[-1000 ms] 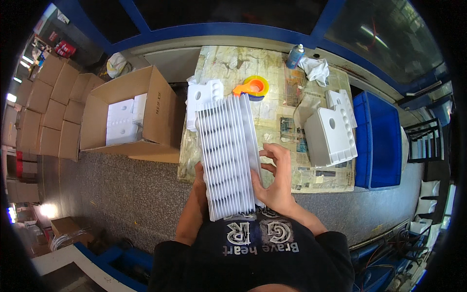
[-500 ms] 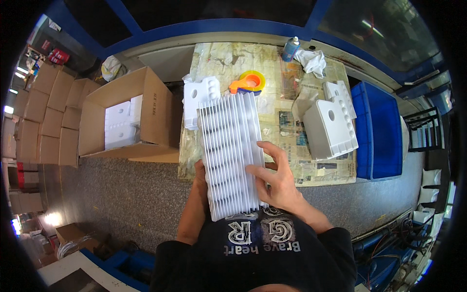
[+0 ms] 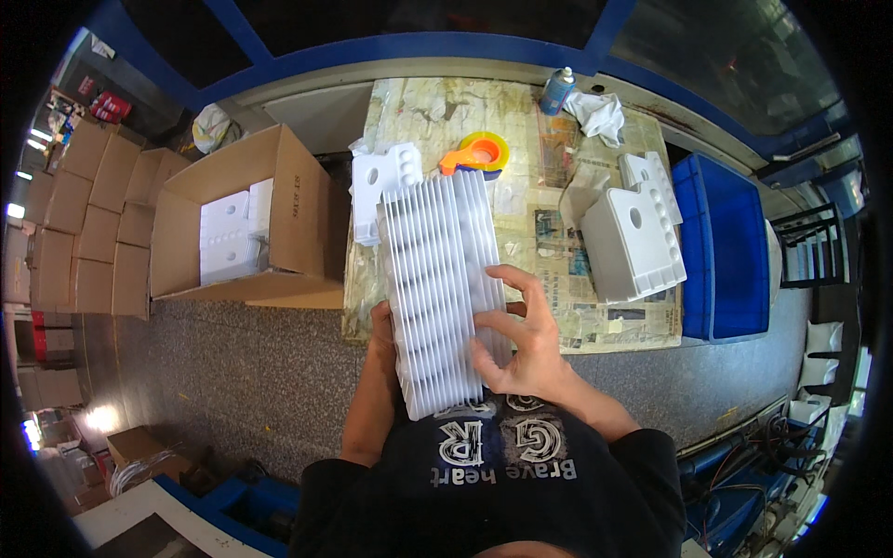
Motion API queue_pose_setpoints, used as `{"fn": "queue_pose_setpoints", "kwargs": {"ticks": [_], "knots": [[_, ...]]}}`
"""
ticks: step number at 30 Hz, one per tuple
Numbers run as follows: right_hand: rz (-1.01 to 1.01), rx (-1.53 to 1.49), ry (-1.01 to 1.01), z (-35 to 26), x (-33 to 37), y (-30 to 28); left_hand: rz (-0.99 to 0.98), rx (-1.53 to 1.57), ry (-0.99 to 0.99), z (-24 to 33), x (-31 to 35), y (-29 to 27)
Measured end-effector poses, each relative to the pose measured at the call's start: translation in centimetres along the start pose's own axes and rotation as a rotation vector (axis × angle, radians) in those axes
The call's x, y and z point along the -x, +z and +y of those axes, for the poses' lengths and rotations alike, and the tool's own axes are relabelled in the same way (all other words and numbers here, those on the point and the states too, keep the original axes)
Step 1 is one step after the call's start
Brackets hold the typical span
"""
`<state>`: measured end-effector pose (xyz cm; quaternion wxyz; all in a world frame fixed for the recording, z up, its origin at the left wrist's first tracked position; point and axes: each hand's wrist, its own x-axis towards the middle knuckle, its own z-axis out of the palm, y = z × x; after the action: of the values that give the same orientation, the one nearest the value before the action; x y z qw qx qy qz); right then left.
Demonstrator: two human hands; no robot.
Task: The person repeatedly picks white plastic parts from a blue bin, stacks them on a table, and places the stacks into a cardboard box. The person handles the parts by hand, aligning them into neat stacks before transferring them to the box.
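Note:
Edge-on in front of my chest stands a stack of thin white plastic paint palettes (image 3: pixel 435 298), its edges forming close ridges. My left hand (image 3: pixel 381 324) holds the stack from the left side, its fingers mostly hidden behind it. On the right side, my right hand (image 3: pixel 526 330) has bent, spread fingers with their tips against the edges of the rightmost palettes. Behind the stack, more white palettes (image 3: pixel 395 167) with a thumb hole and round wells lie on the table. Another palette stack (image 3: pixel 637 242) stands at the table's right.
A paper-covered table (image 3: pixel 521 223) carries an orange-and-yellow tape dispenser (image 3: pixel 476 153), a blue spray can (image 3: pixel 556 91) and a white cloth (image 3: pixel 597 116). An open cardboard box (image 3: pixel 307 223) holding palettes is at left, near stacked cartons (image 3: pixel 93 214). A blue crate (image 3: pixel 726 246) stands right.
The stack has shifted slightly up and left. My right hand's fingertips have moved along the edges, its thumb now showing on the rightmost palettes, and a gap between palettes has widened near the top.

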<state>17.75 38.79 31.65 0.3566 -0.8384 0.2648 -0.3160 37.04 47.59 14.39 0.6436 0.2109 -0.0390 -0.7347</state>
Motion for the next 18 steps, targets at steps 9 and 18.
{"fn": "queue_pose_setpoints", "kwargs": {"ticks": [9, 18], "knots": [[0.026, 0.007, 0.025, 0.2, -0.1, 0.4, 0.043, -0.068, -0.009, 0.0, -0.2, -1.4], [0.025, -0.266, 0.168, 0.9, 0.3, 0.3, 0.058, -0.045, 0.033, -1.5, -0.8, -3.2]]}}
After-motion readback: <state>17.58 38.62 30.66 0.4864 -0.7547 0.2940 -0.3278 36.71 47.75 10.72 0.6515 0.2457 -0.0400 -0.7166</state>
